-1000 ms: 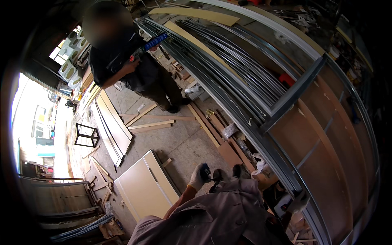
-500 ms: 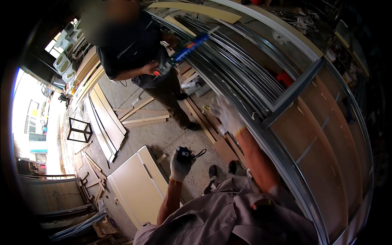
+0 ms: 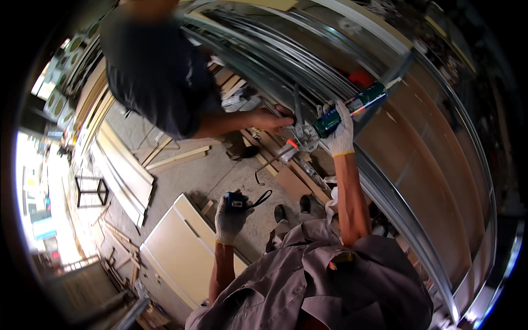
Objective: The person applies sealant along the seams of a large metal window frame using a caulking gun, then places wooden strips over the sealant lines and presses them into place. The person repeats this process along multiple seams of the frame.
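My left hand (image 3: pixel 228 220), in a pale knit glove, is closed round a dark blue tape measure (image 3: pixel 236 201) with a black wrist strap. My gloved right hand (image 3: pixel 342 129) grips the green and blue cartridge of a caulking gun (image 3: pixel 366 100), its pale nozzle pointing up to the right. The gun's metal frame and orange-tipped end lie to the left of my hand, with a hooked rod hanging below. A co-worker's hand (image 3: pixel 270 119) reaches from the left to the gun's handle end; whether it still touches the gun I cannot tell.
A large metal-framed panel (image 3: pixel 434 181) curves along my right side. Long metal profiles (image 3: pixel 286 55) lie beyond it. The co-worker (image 3: pixel 151 71) stands ahead on the left. Cream boards (image 3: pixel 176 247) and wood strips (image 3: pixel 179 159) cover parts of the floor, near a black metal stand (image 3: pixel 92 191).
The co-worker's arm has stretched toward me with the caulking gun, and my right hand, open before, has closed on its cartridge. My left hand keeps the tape measure, shifted slightly left.
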A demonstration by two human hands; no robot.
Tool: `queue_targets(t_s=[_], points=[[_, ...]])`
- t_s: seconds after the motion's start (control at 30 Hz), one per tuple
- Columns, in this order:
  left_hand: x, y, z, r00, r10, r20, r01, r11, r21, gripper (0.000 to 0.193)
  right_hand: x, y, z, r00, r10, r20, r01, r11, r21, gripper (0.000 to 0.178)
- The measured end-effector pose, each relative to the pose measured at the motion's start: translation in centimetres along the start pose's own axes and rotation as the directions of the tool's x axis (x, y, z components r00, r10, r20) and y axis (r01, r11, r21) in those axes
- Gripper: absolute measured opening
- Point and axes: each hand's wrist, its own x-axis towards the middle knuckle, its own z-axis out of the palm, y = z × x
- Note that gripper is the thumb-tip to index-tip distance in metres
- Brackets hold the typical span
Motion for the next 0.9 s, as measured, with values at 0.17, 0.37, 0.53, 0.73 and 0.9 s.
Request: queue_targets(t_s=[0.17, 0.37, 0.53, 0.73, 0.9], points=[[1.0, 0.3, -1.9, 0.977, -0.193, -0.086, 0.195, 0.981, 0.018, 0.062, -8.8, -8.5, -3.0, 0.970, -0.241, 0.036, 0.243, 0.964, -0.108, 0.023], [4.3, -1.9, -5.7, 0.924, -0.372, -0.094, 0.369, 0.928, -0.043, 0.062, -22.3, -19.2, -10.0, 0.886, -0.463, -0.023, 0.445, 0.864, -0.236, 0.032], [5.7, -3.3, -4.5, 0.937, -0.327, -0.121, 0.331, 0.943, 0.018, 0.061, -31.9, -22.6, -12.3, 0.803, -0.587, -0.101, 0.515, 0.770, -0.376, 0.041], [6.4, -5.2, -2.7, 0.939, -0.334, -0.085, 0.341, 0.934, 0.101, 0.063, -35.9, -27.1, -15.9, 0.823, -0.568, -0.009, 0.539, 0.787, -0.299, 0.048], [5.7, -10.4, -4.2, 0.910, -0.347, -0.225, 0.397, 0.886, 0.239, 0.061, -37.0, -29.8, -15.1, 0.782, -0.623, -0.026, 0.594, 0.757, -0.271, 0.052]])
